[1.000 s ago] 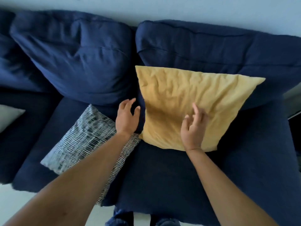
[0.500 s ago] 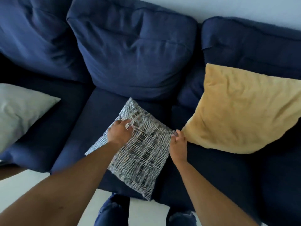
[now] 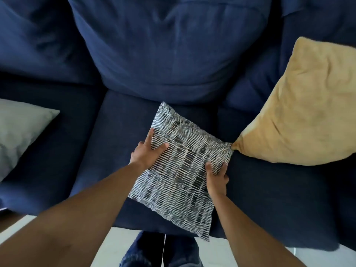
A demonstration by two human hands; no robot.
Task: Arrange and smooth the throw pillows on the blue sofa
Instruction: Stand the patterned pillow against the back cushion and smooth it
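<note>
The patterned pillow (image 3: 179, 170) lies flat on the sofa seat (image 3: 119, 132), corner touching the yellow pillow (image 3: 300, 116); the left hand (image 3: 147, 153) presses spread-flat, the right hand (image 3: 216, 177) pinches its edge, likely to reposition it.

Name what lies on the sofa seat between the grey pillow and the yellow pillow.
In the head view, the patterned pillow lies between the grey pillow and the yellow pillow, with both hands on it.

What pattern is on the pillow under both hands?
Rows of short dark and white dashes on the flat woven throw pillow; head view.
</note>
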